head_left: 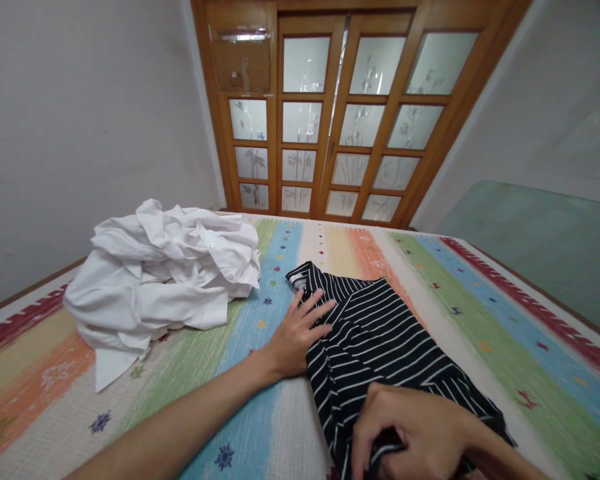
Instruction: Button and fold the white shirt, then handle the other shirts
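A black shirt with white stripes (390, 327) lies partly folded on the colourful striped cloth (275, 427), its collar pointing away from me. My left hand (300, 333) rests by the collar with fingers spread, the fingertips on the fabric. Near the bottom of the view, my right hand (410, 427) is closed, pinching a bit of the shirt's lower part between thumb and fingers. Some of the hem is hidden under that hand and cut off by the frame edge.
A crumpled heap of white clothing (165, 267) sits at the left of the bed-like surface. Wooden doors with glass panes (325, 120) stand beyond the far edge. A pale green panel (540, 233) leans at the right wall, and a grey wall (80, 120) rises at left.
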`<state>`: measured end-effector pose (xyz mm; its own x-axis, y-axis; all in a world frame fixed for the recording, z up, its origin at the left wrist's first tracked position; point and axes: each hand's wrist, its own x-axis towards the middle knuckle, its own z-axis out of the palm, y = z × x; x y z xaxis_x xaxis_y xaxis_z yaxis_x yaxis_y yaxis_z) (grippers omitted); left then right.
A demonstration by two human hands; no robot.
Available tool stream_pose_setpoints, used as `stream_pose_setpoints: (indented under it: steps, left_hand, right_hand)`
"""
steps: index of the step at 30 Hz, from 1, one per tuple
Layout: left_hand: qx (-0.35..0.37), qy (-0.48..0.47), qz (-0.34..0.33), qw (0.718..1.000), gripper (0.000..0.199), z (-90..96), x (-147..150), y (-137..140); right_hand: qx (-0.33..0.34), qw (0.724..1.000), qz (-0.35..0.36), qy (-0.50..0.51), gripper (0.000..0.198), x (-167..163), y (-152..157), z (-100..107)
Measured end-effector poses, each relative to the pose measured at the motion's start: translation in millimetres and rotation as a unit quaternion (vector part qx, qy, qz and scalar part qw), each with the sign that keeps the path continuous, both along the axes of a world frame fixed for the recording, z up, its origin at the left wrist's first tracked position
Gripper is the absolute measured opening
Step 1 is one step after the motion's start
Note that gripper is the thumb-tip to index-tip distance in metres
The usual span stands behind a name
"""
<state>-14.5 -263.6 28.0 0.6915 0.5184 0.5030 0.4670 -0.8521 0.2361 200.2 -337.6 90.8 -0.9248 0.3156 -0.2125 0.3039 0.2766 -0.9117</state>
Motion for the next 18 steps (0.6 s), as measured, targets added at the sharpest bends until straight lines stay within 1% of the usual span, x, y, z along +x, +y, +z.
stream_pose_setpoints:
  steps: [1,2,3,4,6,8,10,11,13,14,16,18]
  left_hand:
    - [0.001,0.022,-0.029,0.999,0.03,-1.4,1,0]
    - [-0.001,0.039,-0.048,0.998,0.024,-3.0,2,0]
    - [-0.003,0.051,-0.055,0.997,0.02,-4.5,3,0]
    - [-0.002,0.058,-0.051,0.997,0.018,-5.7,4,0]
    - [0.01,0.063,-0.036,0.997,0.016,-6.8,5,1]
    - [0.019,0.06,-0.04,0.997,0.016,-6.9,5,2]
    - [0.019,0.048,-0.05,0.997,0.016,-7.2,4,2]
    - [0.016,0.039,-0.055,0.998,0.016,-7.9,4,2]
    - [0.005,0.018,-0.059,0.998,0.018,-10.1,3,3]
    - [-0.003,0.007,-0.057,0.998,0.018,-11.5,3,3]
    - [-0.017,-0.009,-0.051,0.999,0.019,-14.5,2,5]
    - [-0.027,-0.019,-0.042,0.999,0.019,-17.1,2,6]
  right_hand:
    - [-0.035,0.999,0.001,-0.004,0.034,2,0,0]
    - [-0.06,0.998,-0.014,-0.003,0.033,6,3,0]
    - [-0.068,0.997,-0.045,0.003,0.032,9,7,0]
    - [-0.054,0.994,-0.09,0.01,0.029,13,13,0]
    - [0.016,0.98,-0.199,0.024,0.022,17,28,-3]
    - [0.077,0.95,-0.298,0.046,0.024,16,45,-8]
    - [0.106,0.921,-0.367,0.07,0.025,11,65,-14]
    - [0.124,0.909,-0.391,0.073,0.025,8,76,-18]
    - [0.172,0.893,-0.413,0.053,0.026,0,99,-24]
    - [0.204,0.887,-0.413,0.035,0.027,-5,111,-28]
    - [0.299,0.868,-0.397,-0.005,0.028,-14,134,-36]
    - [0.395,0.837,-0.375,-0.042,0.03,-22,153,-46]
